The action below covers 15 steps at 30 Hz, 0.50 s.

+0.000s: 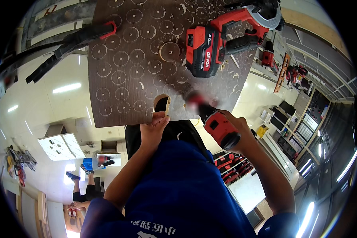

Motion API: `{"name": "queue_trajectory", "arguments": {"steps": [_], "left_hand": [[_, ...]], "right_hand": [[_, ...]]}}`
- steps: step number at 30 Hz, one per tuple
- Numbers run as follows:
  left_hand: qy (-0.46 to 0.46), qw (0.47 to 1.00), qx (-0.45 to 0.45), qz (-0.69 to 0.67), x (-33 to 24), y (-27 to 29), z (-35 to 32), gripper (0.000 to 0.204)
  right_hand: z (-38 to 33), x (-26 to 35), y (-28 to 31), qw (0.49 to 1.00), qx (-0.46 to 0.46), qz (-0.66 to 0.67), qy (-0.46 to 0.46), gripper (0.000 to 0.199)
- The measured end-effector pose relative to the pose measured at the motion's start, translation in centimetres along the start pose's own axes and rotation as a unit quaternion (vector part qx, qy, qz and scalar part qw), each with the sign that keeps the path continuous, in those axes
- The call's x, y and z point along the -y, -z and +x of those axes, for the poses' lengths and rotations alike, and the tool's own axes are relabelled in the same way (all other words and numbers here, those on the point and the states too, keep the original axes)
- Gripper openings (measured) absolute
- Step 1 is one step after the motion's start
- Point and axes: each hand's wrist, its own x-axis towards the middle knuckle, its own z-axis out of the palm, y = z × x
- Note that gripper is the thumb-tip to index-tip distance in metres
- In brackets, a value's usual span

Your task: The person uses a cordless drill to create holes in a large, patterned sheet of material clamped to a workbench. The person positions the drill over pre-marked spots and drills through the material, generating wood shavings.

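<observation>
A brown wooden board (pixel 125 115) lies before me, marked all over with cut rings that have small centre holes. My left hand (pixel 152 129) is closed on the board's near edge, with fingers and thumb just below a round through-hole (pixel 161 104). My right hand (pixel 240 133) is wrapped round a red and black cordless drill (pixel 221 126), to the right of that hole. The drill's front end points toward the board and is smeared by motion, so I cannot tell its bit or whether it touches. Farther up the board sits a round wooden disc (pixel 169 51).
A red and black cordless saw (pixel 242 29) with a large battery stands on the board's far right. A black clamp with red pads (pixel 73 43) is at the far left edge. Several power tools (pixel 291 73) lie beyond. Another person (pixel 87 190) is at lower left.
</observation>
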Motion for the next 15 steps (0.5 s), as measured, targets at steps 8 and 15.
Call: {"name": "queue_trajectory", "arguments": {"steps": [8, 15], "left_hand": [[-0.007, 1.0, 0.001, -0.003, 0.38, 0.17, 0.41, 0.022], [-0.006, 1.0, -0.002, -0.01, 0.82, 0.38, 0.47, 0.022]], "right_hand": [[0.13, -0.14, -0.13, 1.0, -0.001, -0.01, 0.005, 0.07], [0.33, 0.24, 0.26, 1.0, 0.003, -0.003, -0.005, 0.071]]}}
